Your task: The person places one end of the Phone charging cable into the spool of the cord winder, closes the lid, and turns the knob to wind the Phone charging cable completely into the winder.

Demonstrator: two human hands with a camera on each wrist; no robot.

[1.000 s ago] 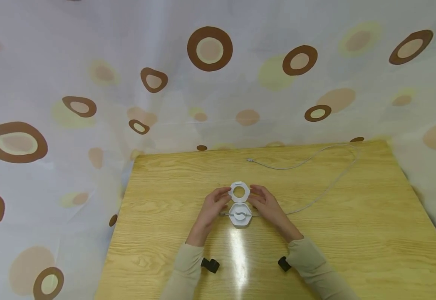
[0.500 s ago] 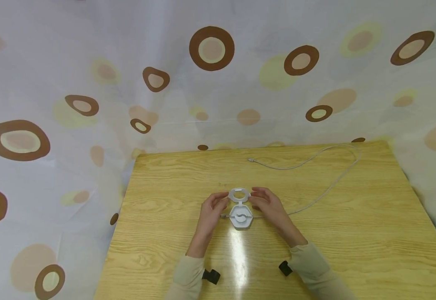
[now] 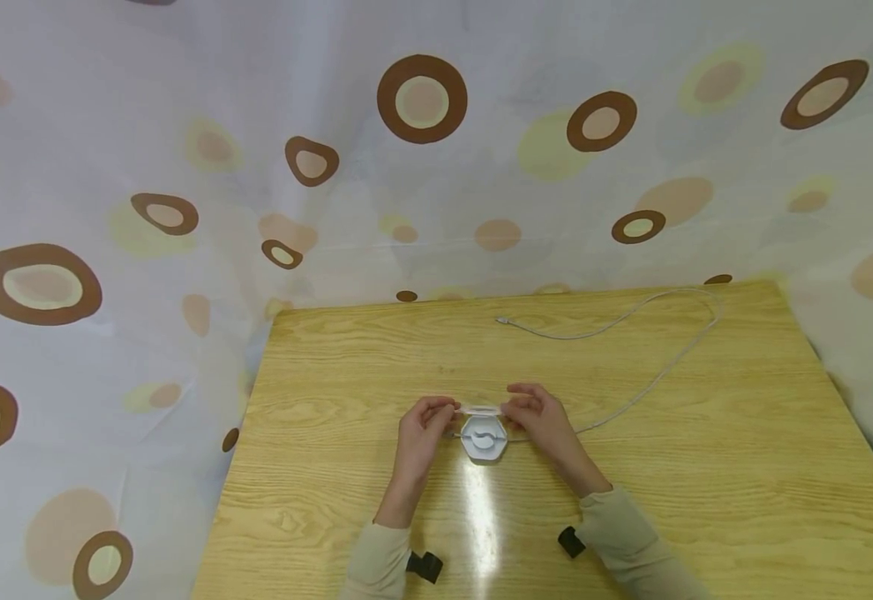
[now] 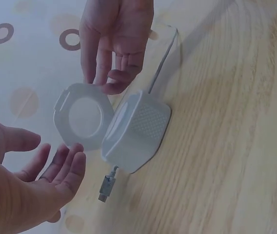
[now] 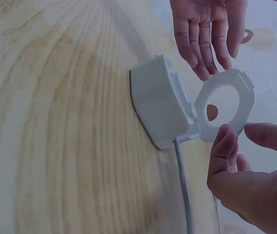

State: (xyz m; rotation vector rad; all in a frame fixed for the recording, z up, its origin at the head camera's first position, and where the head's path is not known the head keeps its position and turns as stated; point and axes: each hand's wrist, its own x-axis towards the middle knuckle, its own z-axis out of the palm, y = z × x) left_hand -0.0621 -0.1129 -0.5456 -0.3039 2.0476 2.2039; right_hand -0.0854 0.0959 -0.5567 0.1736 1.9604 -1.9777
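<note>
Head view: a white box [image 3: 485, 440] sits on the wooden table [image 3: 331, 500], between my two hands, its top uncovered and a curved shape showing inside. At its far edge stands the lid [image 3: 479, 411], seen nearly edge-on. My left hand [image 3: 417, 437] is at the lid's left end and my right hand [image 3: 549, 425] at its right end. A pale cable [image 3: 661, 375] leaves the box to the right and loops to the far side of the table, in front of a patterned sheet [image 3: 421, 217].

Left wrist view: the lid is a six-sided ring with a round opening, tilted up from the box. My left hand is wide, thumb well clear, fingertips at the lid's edge. A small metal plug [image 4: 108, 185] sticks out from the left side of the box.

Right wrist view: a narrow strap joins lid to box. My right thumb and fingertips lie at the lid's right edge, narrowly apart; whether they pinch it, I cannot tell. My left fingers reach down to the opposite edge.
</note>
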